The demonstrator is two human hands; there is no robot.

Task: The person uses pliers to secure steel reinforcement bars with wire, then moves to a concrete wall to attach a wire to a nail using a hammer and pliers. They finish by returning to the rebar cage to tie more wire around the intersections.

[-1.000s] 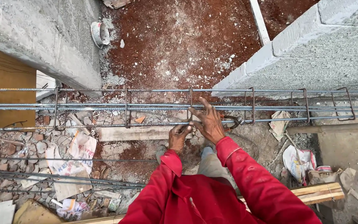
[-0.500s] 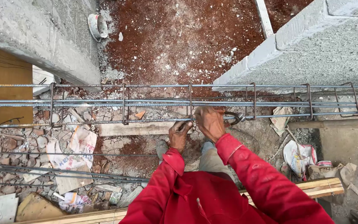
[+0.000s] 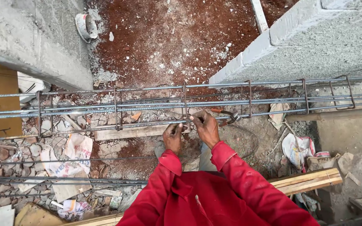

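A long rebar cage [image 3: 147, 104] of horizontal bars and rectangular stirrups spans the view. Both hands, in red sleeves, meet at the cage's near lower bar, beside one stirrup [image 3: 184, 102]. My left hand [image 3: 173, 136] is curled under that bar, pinching a thin tie wire [image 3: 186, 125]. Just to the right, my right hand [image 3: 206, 127] has its fingers closed on the same wire. Pliers [image 3: 228, 116] with orange handles hang on the bar right of my right hand, untouched.
Grey block walls [image 3: 315, 42] [image 3: 26, 46] flank red soil [image 3: 168, 37]. Rubble, torn sacks [image 3: 70, 161] and a wooden plank [image 3: 130, 132] lie under the cage. More thin bars [image 3: 63, 181] cross at the lower left. A timber piece [image 3: 306, 181] sits at the lower right.
My right hand came down from the upper bars, fingers spread, to the lower bar and closed beside my left hand. The left hand stayed at the bar.
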